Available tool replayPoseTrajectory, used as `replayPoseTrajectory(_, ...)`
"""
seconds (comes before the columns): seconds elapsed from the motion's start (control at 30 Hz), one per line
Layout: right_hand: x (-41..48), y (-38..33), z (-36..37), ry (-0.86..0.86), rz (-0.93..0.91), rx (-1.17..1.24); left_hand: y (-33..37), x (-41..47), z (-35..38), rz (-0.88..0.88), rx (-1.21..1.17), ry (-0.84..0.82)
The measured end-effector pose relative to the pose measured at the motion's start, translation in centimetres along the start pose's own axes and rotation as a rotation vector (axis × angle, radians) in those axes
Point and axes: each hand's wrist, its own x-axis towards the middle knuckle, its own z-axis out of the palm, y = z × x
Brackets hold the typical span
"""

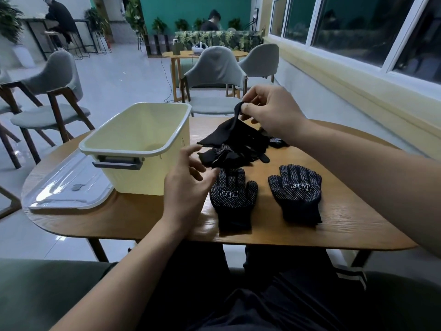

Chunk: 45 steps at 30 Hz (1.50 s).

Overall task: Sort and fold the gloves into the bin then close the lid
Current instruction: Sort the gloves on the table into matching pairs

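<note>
**Glove sorting at the wooden desk: bin open, lid set aside**

Surface: a rounded wooden desk (148, 218) with a glossy grain finish. A pale yellow bin (140, 149) stands on its left half, uncovered, grey handle facing the person. The clear lid (66, 185) lies flat on the desk at the bin's left, touching its base.

Gloves: two black dotted gloves lie flat near the front edge, palms up, apart from each other: the left flat glove (232, 199) and the right flat glove (297, 194). Behind them sits a loose pile of black gloves (229, 154).

Hands: the right hand (274, 113) is raised over the pile, its fingers (248, 107) pinched on the edge of a lifted glove (229, 132), which hangs down onto the pile. The left hand (188, 182) hovers between bin and pile, fingers spread and holding nothing, tips near the left flat glove.

Room: light tiled floor, grey upholstered chairs (214, 75) behind the desk, a second round table (202, 54) further back, a teal wall with plants, dark windows (358, 22) along the right. Two seated persons are visible in the far background.
</note>
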Motion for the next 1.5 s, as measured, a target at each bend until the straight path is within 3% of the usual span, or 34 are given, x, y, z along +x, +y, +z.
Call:
replayPoseTrajectory(0.07,-0.5,-0.4,-0.2,-0.011,-0.010,0.007,0.9,0.4,0.5,-0.105,-0.110,0.028)
replayPoseTrajectory(0.2,-1.4,-0.8,-0.7,-0.019,-0.040,-0.019,2.3,1.1,1.1,-0.322,-0.404,-0.070)
replayPoseTrajectory(0.3,-2.2,-0.8,-1.1,-0.036,-0.043,-0.031,3.2,1.4,1.3,-0.396,-0.595,-0.107)
replayPoseTrajectory(0.4,-3.1,-0.3,-1.3,-0.054,-0.056,-0.099,3.2,2.0,1.2,-0.412,-0.624,-0.105)
replayPoseTrajectory(0.6,-5.9,0.6,-2.0,-0.182,-0.056,-0.152,4.6,3.4,0.5,-0.349,-0.561,-0.116)
replayPoseTrajectory(0.73,-7.7,2.3,-1.5,-0.278,-0.093,-0.217,4.0,4.9,0.4,-0.187,-0.280,-0.098)
replayPoseTrajectory(0.9,-9.3,3.1,-0.9,-0.526,-0.084,-0.214,5.0,6.2,0.4,-0.039,-0.080,-0.140)
replayPoseTrajectory(1.0,-9.8,3.2,-1.1,-0.532,-0.046,-0.193,5.6,6.8,0.2,0.005,-0.012,-0.191)
replayPoseTrajectory(1.07,-10.0,3.1,-1.2,-0.507,0.047,-0.065,6.2,7.1,0.0,0.022,-0.003,-0.235)
replayPoseTrajectory(1.2,-10.3,3.0,-1.2,-0.455,0.415,0.457,7.6,7.7,0.2,0.074,0.020,-0.316)
replayPoseTrajectory(1.3,-10.4,3.4,-1.2,-0.594,0.611,0.759,8.8,8.0,0.9,0.154,0.061,-0.366)
replayPoseTrajectory(1.5,-11.3,5.1,-1.0,-0.779,0.622,1.313,10.6,7.4,3.2,0.370,0.096,-0.366)
